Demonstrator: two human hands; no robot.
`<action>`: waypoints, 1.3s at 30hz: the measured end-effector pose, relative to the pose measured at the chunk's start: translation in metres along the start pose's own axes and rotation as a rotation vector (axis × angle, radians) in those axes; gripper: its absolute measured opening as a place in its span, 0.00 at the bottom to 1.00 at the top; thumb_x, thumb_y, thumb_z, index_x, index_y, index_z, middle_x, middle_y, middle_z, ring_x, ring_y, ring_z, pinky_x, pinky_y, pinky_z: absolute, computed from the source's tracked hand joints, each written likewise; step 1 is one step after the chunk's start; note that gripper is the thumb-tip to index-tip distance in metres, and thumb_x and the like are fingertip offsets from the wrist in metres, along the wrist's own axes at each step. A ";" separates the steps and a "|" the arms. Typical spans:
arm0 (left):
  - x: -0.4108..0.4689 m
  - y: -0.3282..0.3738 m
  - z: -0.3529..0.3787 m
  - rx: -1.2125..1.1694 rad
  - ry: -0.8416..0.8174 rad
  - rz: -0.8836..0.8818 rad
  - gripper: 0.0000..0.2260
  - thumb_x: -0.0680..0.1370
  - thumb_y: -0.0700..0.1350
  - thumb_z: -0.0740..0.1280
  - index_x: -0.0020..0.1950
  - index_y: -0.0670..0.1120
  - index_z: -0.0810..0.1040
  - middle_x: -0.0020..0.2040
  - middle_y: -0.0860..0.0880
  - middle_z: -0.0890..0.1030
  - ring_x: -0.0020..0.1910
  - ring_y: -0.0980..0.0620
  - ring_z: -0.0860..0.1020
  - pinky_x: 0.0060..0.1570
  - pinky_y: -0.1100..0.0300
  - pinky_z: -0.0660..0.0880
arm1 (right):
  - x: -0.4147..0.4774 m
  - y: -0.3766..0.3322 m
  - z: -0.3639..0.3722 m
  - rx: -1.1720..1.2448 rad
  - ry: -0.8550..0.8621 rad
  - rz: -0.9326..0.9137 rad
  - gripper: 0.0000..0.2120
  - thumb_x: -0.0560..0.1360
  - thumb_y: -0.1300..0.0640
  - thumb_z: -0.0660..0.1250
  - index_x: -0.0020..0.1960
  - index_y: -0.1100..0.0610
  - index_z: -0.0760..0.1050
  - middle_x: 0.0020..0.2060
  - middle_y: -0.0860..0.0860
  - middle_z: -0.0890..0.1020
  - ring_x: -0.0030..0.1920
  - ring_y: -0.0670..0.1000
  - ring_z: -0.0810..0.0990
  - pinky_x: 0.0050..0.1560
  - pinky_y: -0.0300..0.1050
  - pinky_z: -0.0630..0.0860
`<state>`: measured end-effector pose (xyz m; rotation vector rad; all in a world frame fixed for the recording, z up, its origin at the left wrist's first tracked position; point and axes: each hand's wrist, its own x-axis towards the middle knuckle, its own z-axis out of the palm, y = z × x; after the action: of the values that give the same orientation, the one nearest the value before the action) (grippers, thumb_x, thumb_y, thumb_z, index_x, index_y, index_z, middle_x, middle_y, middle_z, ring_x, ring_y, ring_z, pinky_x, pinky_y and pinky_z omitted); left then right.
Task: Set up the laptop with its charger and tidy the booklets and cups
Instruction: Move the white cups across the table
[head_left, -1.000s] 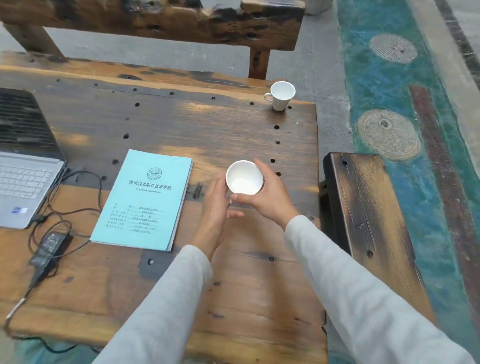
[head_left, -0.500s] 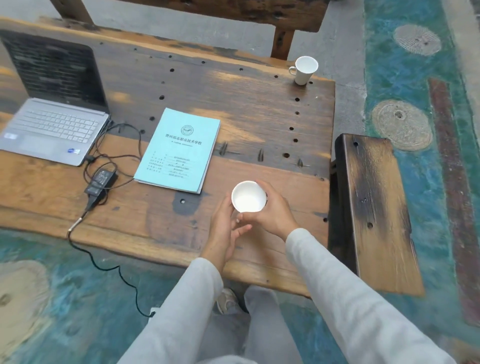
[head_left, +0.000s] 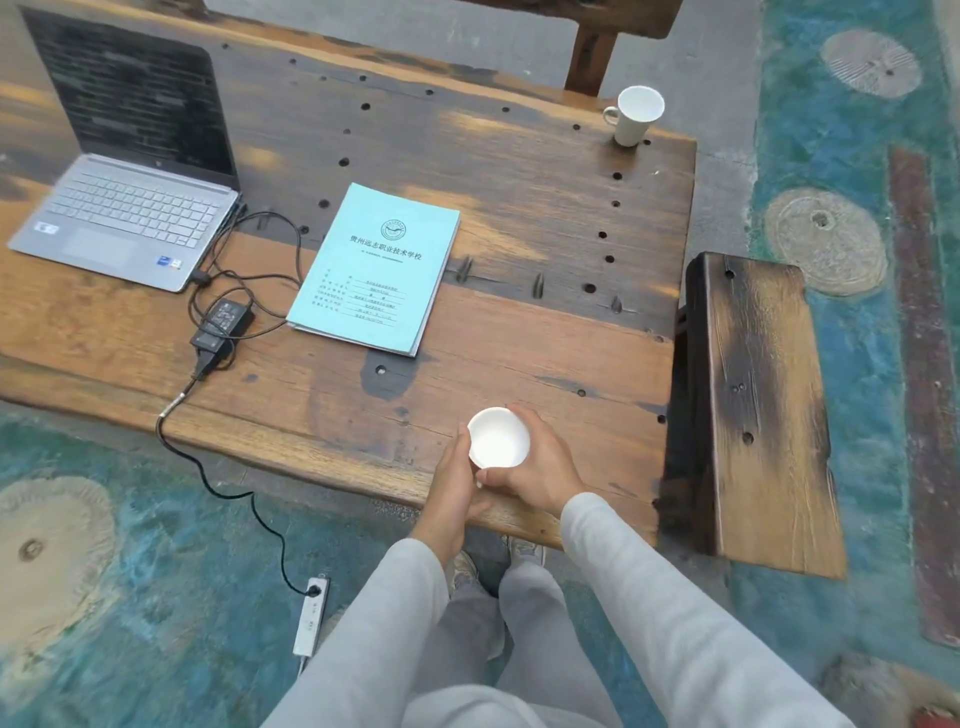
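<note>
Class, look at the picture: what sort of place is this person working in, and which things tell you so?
Probably an outdoor seating spot, perhaps a courtyard: a rough plank table with a matching bench, and worn teal paving with round stone insets.

Bare table (head_left: 545, 332) between booklets (head_left: 375, 270) and far cup (head_left: 636, 115) — charger (head_left: 222, 323) cable loops beside the laptop (head_left: 130, 218).

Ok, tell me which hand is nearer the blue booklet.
Left. The left hand cups the white cup on the side facing the blue booklet; the right hand grips the cup's far side, farther from it.
</note>
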<state>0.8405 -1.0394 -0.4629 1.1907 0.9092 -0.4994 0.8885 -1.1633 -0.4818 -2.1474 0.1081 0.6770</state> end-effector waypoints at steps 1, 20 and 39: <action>0.002 -0.002 0.000 0.014 0.006 -0.010 0.23 0.80 0.68 0.54 0.70 0.59 0.73 0.64 0.53 0.81 0.62 0.50 0.80 0.57 0.49 0.78 | 0.000 0.001 0.001 0.000 -0.006 0.009 0.48 0.55 0.51 0.82 0.73 0.46 0.67 0.66 0.49 0.76 0.64 0.53 0.73 0.59 0.44 0.69; 0.015 -0.021 0.000 0.091 0.018 -0.047 0.21 0.82 0.64 0.53 0.70 0.56 0.70 0.63 0.49 0.79 0.60 0.47 0.80 0.62 0.47 0.76 | -0.004 0.012 0.010 0.066 -0.041 0.060 0.45 0.56 0.58 0.82 0.69 0.43 0.66 0.62 0.47 0.75 0.62 0.52 0.73 0.59 0.47 0.71; 0.083 0.092 0.016 0.557 0.239 0.267 0.34 0.77 0.71 0.48 0.78 0.55 0.66 0.79 0.52 0.67 0.78 0.48 0.63 0.77 0.49 0.54 | 0.091 0.013 -0.126 0.157 0.077 0.150 0.56 0.62 0.36 0.77 0.81 0.48 0.52 0.78 0.52 0.65 0.76 0.54 0.65 0.73 0.55 0.67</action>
<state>0.9616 -1.0142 -0.4769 1.8825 0.8159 -0.4083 1.0159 -1.2532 -0.4763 -2.0278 0.3557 0.6497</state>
